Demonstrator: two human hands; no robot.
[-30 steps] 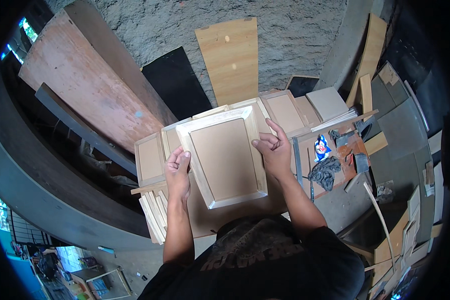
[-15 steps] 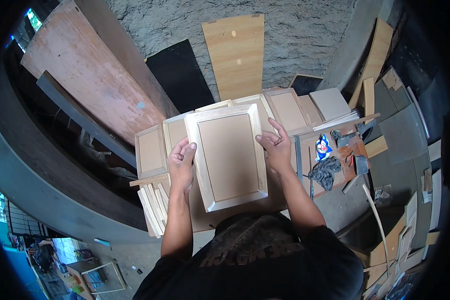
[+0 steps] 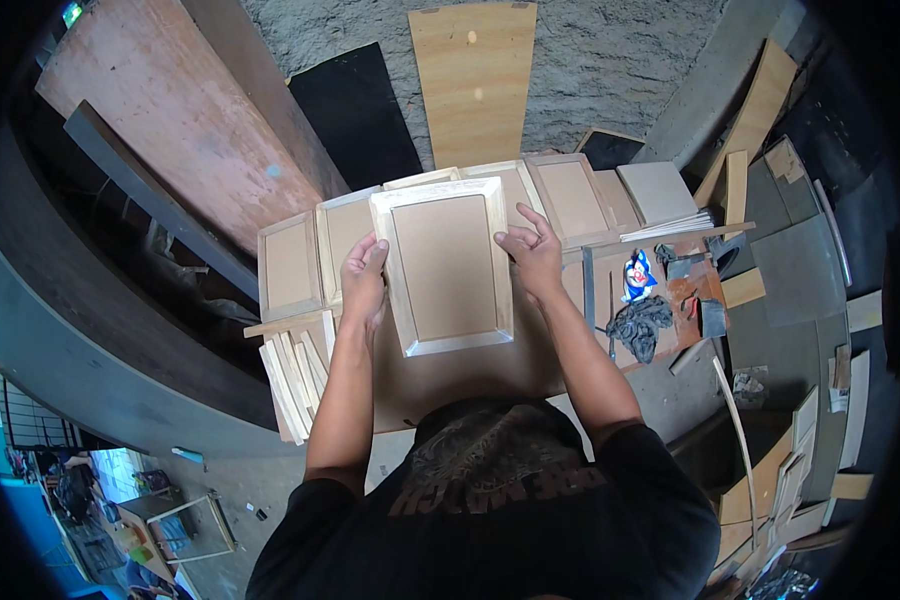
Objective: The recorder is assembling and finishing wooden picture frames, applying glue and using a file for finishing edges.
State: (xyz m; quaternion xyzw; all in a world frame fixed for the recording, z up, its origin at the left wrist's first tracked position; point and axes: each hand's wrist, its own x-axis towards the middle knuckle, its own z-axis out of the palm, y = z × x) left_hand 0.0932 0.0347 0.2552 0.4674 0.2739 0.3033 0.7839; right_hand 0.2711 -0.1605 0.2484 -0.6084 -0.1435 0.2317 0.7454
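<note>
Between my two hands is a pale wooden frame (image 3: 450,347) with a brown backing panel (image 3: 444,265), raised above the bench. My left hand (image 3: 364,275) grips its left side, thumb on the front face. On the opposite side my right hand (image 3: 532,252) pinches the frame's edge, with some fingers lifted away. Behind it, more wooden frames with brown panels lean in a row, among them a left one (image 3: 290,262) and a right one (image 3: 573,197). The held frame hides part of that row.
Thin wood strips (image 3: 292,385) lie at the bench's left end. To the right are a crumpled dark cloth (image 3: 640,328), a blue-and-white packet (image 3: 638,277) and a stack of flat panels (image 3: 658,192). A curved dark panel (image 3: 120,330) borders the left side.
The held frame has moved slightly farther away and a little left, with both hands still on it. The surroundings have shifted slightly in view.
</note>
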